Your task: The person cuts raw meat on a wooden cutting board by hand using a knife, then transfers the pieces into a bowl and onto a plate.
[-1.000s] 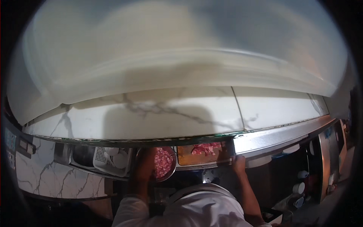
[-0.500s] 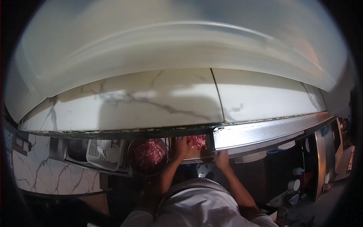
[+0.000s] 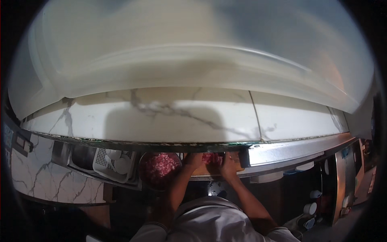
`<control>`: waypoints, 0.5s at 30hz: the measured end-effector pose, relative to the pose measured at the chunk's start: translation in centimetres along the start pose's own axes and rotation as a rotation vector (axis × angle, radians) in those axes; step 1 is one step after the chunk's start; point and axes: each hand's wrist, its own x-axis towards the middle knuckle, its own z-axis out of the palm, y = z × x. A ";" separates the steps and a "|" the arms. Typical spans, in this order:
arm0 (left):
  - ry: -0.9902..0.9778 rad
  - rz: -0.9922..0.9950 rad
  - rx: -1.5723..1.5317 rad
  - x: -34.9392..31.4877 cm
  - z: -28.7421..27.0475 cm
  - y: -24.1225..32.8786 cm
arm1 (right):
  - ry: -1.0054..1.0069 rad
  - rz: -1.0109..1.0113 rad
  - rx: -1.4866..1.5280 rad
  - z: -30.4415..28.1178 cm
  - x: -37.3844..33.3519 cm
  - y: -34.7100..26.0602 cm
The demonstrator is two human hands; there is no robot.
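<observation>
A white, grey-veined shelf (image 3: 169, 131) spans the view, with a large pale translucent container (image 3: 193, 66) above its far edge. A silver metal strip (image 3: 286, 154) follows the right end of its near edge. At left, past the right edge of a marbled counter (image 3: 52, 183), a sink (image 3: 82, 158) adjoins a white perforated basket (image 3: 99, 158) holding white dishes (image 3: 121, 165).

White shirt (image 3: 219, 222) – short sleeves (image 3: 150, 233)
</observation>
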 end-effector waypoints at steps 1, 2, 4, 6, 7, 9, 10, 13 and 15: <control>-0.017 -0.091 0.057 -1.5 -0.3 -0.4 | -0.106 -0.192 -0.350 -1.1 -0.9 -4.0; -0.043 -0.135 0.104 -1.6 -0.7 0.4 | -0.095 -0.189 -0.354 -0.9 -1.1 -3.9; -0.276 -0.230 -0.125 -1.5 -2.6 0.7 | 0.090 -0.459 -0.403 0.7 -1.6 -2.3; -0.046 -0.074 0.041 -1.7 -2.5 2.4 | 0.048 -0.433 -0.488 1.6 -0.8 0.6; 0.074 -0.039 0.131 -2.8 -2.6 1.5 | -0.052 -0.334 -0.454 1.7 -0.9 -1.6; 0.048 -0.093 0.144 -3.9 -3.1 0.4 | -0.157 -0.238 -0.424 1.6 -0.4 -4.3; 0.016 -0.126 0.150 -4.2 -3.3 0.3 | -0.115 -0.287 -0.387 1.3 -0.2 -4.6; -0.010 -0.188 -0.028 -5.0 -4.2 -0.5 | 0.043 -0.370 -0.359 1.7 -1.0 -4.3; 0.040 -0.098 0.021 -4.7 -5.0 1.3 | 0.114 -0.395 -0.401 2.4 -0.8 -0.6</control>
